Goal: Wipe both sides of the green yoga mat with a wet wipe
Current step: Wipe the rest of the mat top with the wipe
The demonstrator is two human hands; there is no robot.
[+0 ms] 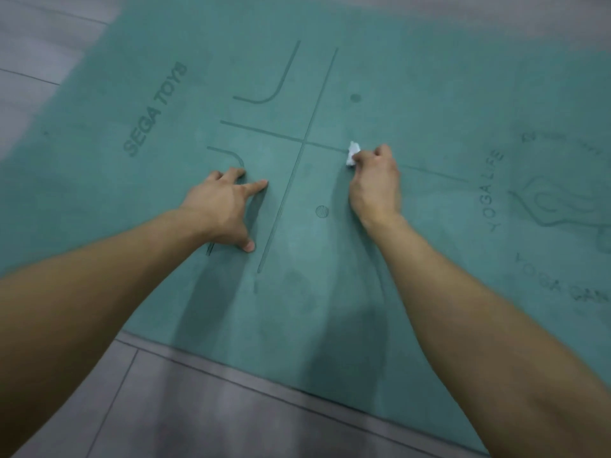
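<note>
Green yoga mat [429,94] lies flat under both hands: left hand [224,206] splayed, right hand [375,183] pinching wet wipe [352,153].

Pretty dim, flat indoor light with a greyish cast; soft dark shadows pool on the yoga mat [330,77] under the left arm [99,292] and right arm [479,309], toward the near edge; the wet wipe [353,153] is the brightest spot, a bit smeary; far edge and right-side print are blurred; wide-angle lens balloons the arms at the bottom corners.
</note>
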